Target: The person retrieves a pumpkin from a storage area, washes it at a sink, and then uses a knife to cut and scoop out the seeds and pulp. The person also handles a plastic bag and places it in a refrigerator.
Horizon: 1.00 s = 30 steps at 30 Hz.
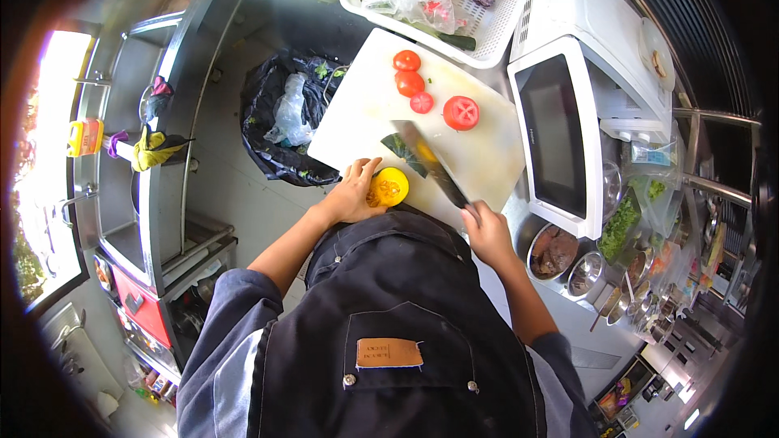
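Observation:
A cut piece of pumpkin (392,185), its yellow flesh and seeds facing up, rests at the near edge of the white cutting board (481,170). My left hand (353,193) grips it from the left side. In my right hand (489,236) is the handle of a wide-bladed kitchen knife (429,155), its blade pointing away from me over the board. Partly hidden by the blade lies a dark green piece of rind (400,149). Farther up the board sit two red tomatoes (409,83), a small tomato slice (421,102) and a larger cut tomato (461,113).
Left of the board hangs a black-lined waste bin (255,152) with scraps. White plastic baskets (493,52) of vegetables stand beyond it. At right, a white microwave (578,194) has its door swung out towards the board. Metal bowls (586,274) and a pot of meat (552,252) sit nearer me.

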Tool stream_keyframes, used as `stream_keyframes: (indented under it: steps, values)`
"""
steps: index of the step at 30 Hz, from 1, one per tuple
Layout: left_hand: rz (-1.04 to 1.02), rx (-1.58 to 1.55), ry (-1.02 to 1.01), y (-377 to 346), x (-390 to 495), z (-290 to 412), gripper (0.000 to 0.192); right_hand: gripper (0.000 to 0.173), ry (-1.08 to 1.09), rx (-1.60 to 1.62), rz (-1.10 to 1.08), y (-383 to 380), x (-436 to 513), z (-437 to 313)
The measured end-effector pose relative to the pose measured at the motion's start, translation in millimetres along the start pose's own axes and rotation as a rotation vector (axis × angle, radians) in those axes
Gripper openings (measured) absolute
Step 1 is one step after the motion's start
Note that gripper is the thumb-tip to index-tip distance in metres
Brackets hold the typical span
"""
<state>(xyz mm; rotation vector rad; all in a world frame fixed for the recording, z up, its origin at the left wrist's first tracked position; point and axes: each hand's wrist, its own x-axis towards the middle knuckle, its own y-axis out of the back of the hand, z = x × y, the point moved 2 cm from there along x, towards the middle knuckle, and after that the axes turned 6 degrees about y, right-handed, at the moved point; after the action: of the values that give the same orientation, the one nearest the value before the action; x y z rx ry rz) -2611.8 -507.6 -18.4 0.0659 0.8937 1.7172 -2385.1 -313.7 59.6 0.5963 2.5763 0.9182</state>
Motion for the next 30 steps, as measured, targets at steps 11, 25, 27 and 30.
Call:
stream_keyframes:
  steps: [11, 25, 27, 30]
  values:
    - [-0.029, 0.018, 0.153, -5, 15, 12, 0.091, 0.060, -0.167, -0.525, 0.267, -30, -90, 64]
    - [0.262, -0.262, 0.482, 0, -38, 42, 0.086, 0.042, 0.119, -0.158, 0.181, -34, -25, 23]
    - [0.362, -0.680, 0.464, 3, -52, 46, 0.078, 0.044, 0.063, 0.410, -0.036, -42, 0, -12]
    - [0.412, -1.144, 0.510, -1, -68, 57, 0.067, 0.048, 0.212, 0.700, -0.229, -76, 42, -72]
